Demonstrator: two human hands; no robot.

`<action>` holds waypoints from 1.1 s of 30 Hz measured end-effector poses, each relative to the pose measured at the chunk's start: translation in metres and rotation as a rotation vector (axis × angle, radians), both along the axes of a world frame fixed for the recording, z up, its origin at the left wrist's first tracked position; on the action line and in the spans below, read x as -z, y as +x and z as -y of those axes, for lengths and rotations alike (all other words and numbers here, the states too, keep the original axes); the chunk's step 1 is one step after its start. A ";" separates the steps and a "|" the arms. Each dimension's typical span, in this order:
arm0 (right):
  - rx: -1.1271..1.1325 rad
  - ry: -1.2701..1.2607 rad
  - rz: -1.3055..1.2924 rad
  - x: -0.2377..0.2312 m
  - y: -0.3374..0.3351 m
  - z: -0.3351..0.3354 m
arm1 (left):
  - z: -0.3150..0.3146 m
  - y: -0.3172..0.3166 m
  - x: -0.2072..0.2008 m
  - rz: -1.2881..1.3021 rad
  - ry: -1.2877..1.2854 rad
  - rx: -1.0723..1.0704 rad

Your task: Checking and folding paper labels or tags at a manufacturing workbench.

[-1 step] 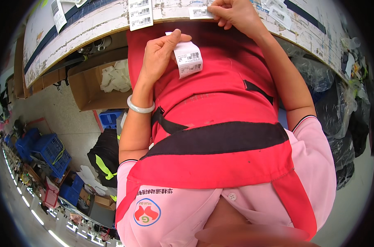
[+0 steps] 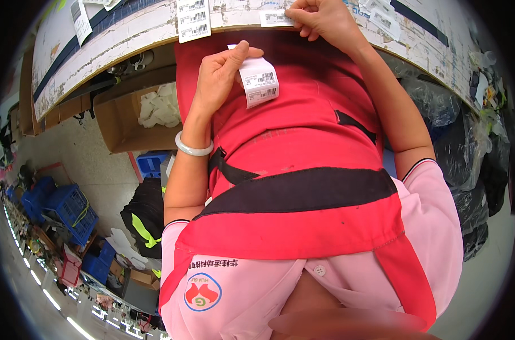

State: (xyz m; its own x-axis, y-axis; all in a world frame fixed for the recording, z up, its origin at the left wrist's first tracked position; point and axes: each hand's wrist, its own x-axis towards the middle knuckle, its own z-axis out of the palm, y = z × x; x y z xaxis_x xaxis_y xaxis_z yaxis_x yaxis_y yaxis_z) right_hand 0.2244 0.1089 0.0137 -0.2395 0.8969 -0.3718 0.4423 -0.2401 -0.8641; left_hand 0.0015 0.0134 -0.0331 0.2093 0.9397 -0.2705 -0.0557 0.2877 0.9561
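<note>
My left hand (image 2: 219, 73) is closed round a folded strip of white barcode labels (image 2: 259, 82), held over my lap in front of the table edge. The strip's printed end hangs down over the red apron (image 2: 302, 107). At the table's near edge my right hand (image 2: 324, 24) has thumb and forefinger pinched at the right end of a white barcode label (image 2: 275, 18) that lies on the tabletop. Its other fingers are curled. Left of that label, a longer sheet of barcode labels (image 2: 193, 20) lies with its lower end at the table edge.
The worn white table (image 2: 138, 39) spans the top of the view, with more labels (image 2: 385, 24) on its right and a label strip (image 2: 80, 22) at its left. Below stands a cardboard box (image 2: 116, 124) with white scraps. Clear plastic bags (image 2: 461, 147) lie at right; blue crates (image 2: 70, 209) at left.
</note>
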 end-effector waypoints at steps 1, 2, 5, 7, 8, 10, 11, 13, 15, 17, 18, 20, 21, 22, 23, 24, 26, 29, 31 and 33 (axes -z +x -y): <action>-0.009 -0.007 0.002 0.000 0.001 0.000 | 0.000 0.000 0.000 -0.001 -0.009 -0.002; -0.017 -0.013 0.004 -0.001 0.002 0.000 | -0.001 0.001 -0.001 0.000 -0.004 0.001; 0.007 -0.049 -0.111 -0.003 0.011 0.005 | 0.000 0.003 -0.006 0.045 -0.013 -0.015; 0.038 -0.039 -0.162 -0.006 0.022 0.011 | 0.001 0.003 -0.013 0.216 -0.112 -0.037; 0.066 -0.034 -0.220 -0.008 0.029 0.013 | 0.002 0.001 -0.017 0.319 -0.169 -0.026; 0.142 0.007 -0.241 -0.014 0.053 0.014 | 0.006 0.000 -0.022 0.276 -0.122 -0.027; 0.201 0.038 -0.280 -0.016 0.067 0.015 | 0.010 -0.003 -0.025 0.217 -0.083 -0.048; 0.268 0.188 -0.097 -0.015 0.122 0.007 | 0.010 -0.010 -0.029 0.194 -0.142 0.022; 0.305 0.360 0.188 -0.003 0.164 0.003 | 0.011 -0.011 -0.025 0.207 -0.136 -0.020; 0.321 0.327 0.340 0.028 0.198 -0.002 | 0.006 -0.005 -0.026 0.254 -0.143 -0.012; 0.311 0.286 0.471 0.029 0.188 -0.004 | 0.008 -0.007 -0.027 0.285 -0.155 -0.034; 0.327 0.372 0.655 0.021 0.178 -0.003 | 0.008 -0.006 -0.028 0.275 -0.140 -0.024; 0.342 0.461 0.841 0.009 0.164 0.001 | 0.009 -0.006 -0.030 0.267 -0.123 -0.013; 0.326 0.568 0.955 0.005 0.157 0.005 | 0.008 -0.001 -0.033 0.195 -0.093 -0.036; 0.324 0.563 0.939 0.006 0.148 0.009 | 0.006 0.002 -0.034 0.157 -0.073 -0.027; 0.262 0.527 0.781 0.006 0.139 0.013 | 0.005 0.003 -0.035 0.152 -0.065 -0.007; 0.070 0.316 0.303 0.003 0.092 0.028 | 0.011 -0.003 -0.028 0.131 -0.060 -0.013; -0.191 -0.140 -0.241 -0.021 0.010 0.065 | 0.009 -0.003 -0.026 0.171 -0.046 -0.018; -0.264 -0.193 -0.360 -0.006 -0.004 0.070 | 0.007 0.002 -0.029 0.207 -0.042 -0.043; -0.243 -0.181 -0.343 -0.006 -0.011 0.071 | 0.008 -0.002 -0.027 0.153 0.015 -0.013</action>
